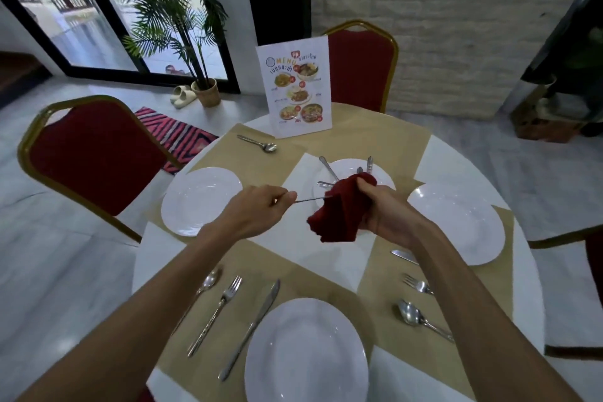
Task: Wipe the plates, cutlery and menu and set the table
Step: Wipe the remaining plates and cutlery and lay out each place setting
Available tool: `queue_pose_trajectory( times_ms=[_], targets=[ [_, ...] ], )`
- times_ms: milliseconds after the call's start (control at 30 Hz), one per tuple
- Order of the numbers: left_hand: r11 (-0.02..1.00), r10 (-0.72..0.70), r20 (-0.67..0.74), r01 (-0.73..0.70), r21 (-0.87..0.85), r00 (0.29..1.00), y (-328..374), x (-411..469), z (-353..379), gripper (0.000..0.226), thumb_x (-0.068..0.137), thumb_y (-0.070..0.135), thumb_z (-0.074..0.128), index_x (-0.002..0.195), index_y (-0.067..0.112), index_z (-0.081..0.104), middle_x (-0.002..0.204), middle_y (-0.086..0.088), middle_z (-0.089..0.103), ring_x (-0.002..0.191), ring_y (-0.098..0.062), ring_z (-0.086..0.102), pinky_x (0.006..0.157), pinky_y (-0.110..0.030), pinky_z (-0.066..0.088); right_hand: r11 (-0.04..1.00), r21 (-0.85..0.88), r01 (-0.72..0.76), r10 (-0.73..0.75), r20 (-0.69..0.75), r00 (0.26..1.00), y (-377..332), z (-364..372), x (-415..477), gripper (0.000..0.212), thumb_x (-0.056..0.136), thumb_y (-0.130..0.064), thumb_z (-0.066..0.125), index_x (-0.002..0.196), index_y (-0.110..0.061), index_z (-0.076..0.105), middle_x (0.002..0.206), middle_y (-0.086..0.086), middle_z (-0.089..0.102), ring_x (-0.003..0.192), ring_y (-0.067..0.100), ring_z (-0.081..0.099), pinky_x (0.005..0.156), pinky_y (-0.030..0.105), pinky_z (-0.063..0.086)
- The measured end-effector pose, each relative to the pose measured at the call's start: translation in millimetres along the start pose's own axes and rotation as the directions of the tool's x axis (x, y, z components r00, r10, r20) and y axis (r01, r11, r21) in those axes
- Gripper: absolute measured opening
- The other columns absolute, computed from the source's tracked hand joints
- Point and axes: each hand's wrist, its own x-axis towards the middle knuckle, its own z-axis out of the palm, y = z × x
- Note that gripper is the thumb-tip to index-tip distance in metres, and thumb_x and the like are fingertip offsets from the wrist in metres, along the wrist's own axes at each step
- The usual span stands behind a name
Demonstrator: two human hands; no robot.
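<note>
A slim metal utensil (pixel 310 200) is being pinched at its handle end by the grip of the left hand (pixel 257 209), thumb and fingertips closed on it. Its other end is being enclosed in a red cloth (pixel 339 212), around which the grip of the right hand (pixel 388 215) is being curled tightly. Which kind of utensil it is cannot be told, since its working end is being hidden by the cloth. The piece is being held level in the air, just nearer the person than the centre plate (pixel 347 164), on which loose cutlery (pixel 328 168) is lying. The step in hand is judged to be the wiping of cutlery, piece by piece. Three plates are lying around the centre plate: one to its left (pixel 200 201), one to its right (pixel 456 225) and one well nearer the person (pixel 306 352). Beside that nearest plate a spoon (pixel 205 284), a fork (pixel 217 313) and a knife (pixel 251 326) are lying side by side. A single spoon (pixel 257 143) is lying beyond and left of the centre plate, and the menu (pixel 298 91) is standing upright beyond it on the worktop (pixel 434 157). Next, the cloth is probably to be drawn along the utensil while the handle is being kept pinched, and the cleaned piece is then to be laid at a setting that lacks one.
</note>
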Motion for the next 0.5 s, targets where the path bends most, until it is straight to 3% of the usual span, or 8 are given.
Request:
queue_pose_trajectory(
  times_ms=[67, 167, 300, 400, 500],
  targets=[
    [0.999, 0.041, 0.061, -0.043, 0.031, 0.997, -18.6, 14.5, -8.8, 0.042, 0.102, 0.047, 0.046, 0.066, 0.028, 0.052, 0.060, 0.004, 0.054, 0.061, -0.016, 0.054, 0.062, -0.034, 0.043, 0.983, -0.184, -0.006, 0.018, 0.064, 0.998, -3.4, 13.5, 11.4, 0.033, 0.106, -0.025, 0.052, 0.126, -0.003, 0.064, 0.122, 0.016, 0.073, 0.109, 0.023, 0.072, 0.082, 0.032, 0.059],
    [0.994, 0.071, 0.094, -0.078, 0.074, 0.993, -53.9, 37.1, -26.3, 0.032, 0.099, 0.050, 0.052, 0.075, 0.031, 0.060, 0.067, 0.007, 0.059, 0.066, -0.012, 0.055, 0.061, -0.029, 0.040, 0.921, -0.389, 0.015, 0.018, 0.082, 0.996, -8.6, 34.3, 35.3, 0.022, 0.102, -0.016, 0.058, 0.117, -0.003, 0.068, 0.108, 0.011, 0.078, 0.100, 0.023, 0.075, 0.087, 0.033, 0.058],
    [0.966, 0.080, -0.032, -0.070, 0.247, 0.996, -109.0, 70.5, -31.1, 0.036, 0.094, 0.057, 0.054, 0.088, 0.025, 0.070, 0.083, 0.006, 0.060, 0.088, -0.018, 0.056, 0.079, -0.037, 0.040, 0.807, -0.590, 0.031, -0.004, 0.048, 0.999, -4.2, 71.8, 84.4, 0.033, 0.082, -0.035, 0.067, 0.106, -0.012, 0.074, 0.104, 0.007, 0.079, 0.103, 0.026, 0.074, 0.100, 0.046, 0.055],
    [0.969, 0.015, -0.168, 0.027, 0.247, 0.986, -150.3, 95.3, -18.9, 0.034, 0.093, 0.056, 0.055, 0.105, 0.030, 0.074, 0.124, 0.000, 0.059, 0.125, -0.022, 0.047, 0.112, -0.048, 0.026, 0.799, -0.600, 0.041, -0.076, -0.033, 0.997, 6.3, 101.4, 131.8, 0.031, 0.082, -0.034, 0.064, 0.103, -0.013, 0.071, 0.103, 0.008, 0.077, 0.101, 0.025, 0.072, 0.098, 0.045, 0.054],
    [0.951, -0.139, -0.178, 0.181, 0.249, 0.974, -173.8, 116.3, 0.9, 0.042, 0.100, 0.054, 0.044, 0.135, 0.037, 0.059, 0.160, -0.008, 0.029, 0.151, -0.028, 0.017, 0.121, -0.054, 0.002, 0.823, -0.567, 0.023, -0.111, -0.122, 0.986, 24.7, 128.4, 177.9, 0.014, 0.095, -0.023, 0.060, 0.103, -0.016, 0.068, 0.104, 0.005, 0.072, 0.099, 0.021, 0.067, 0.083, 0.032, 0.051]
  ],
)
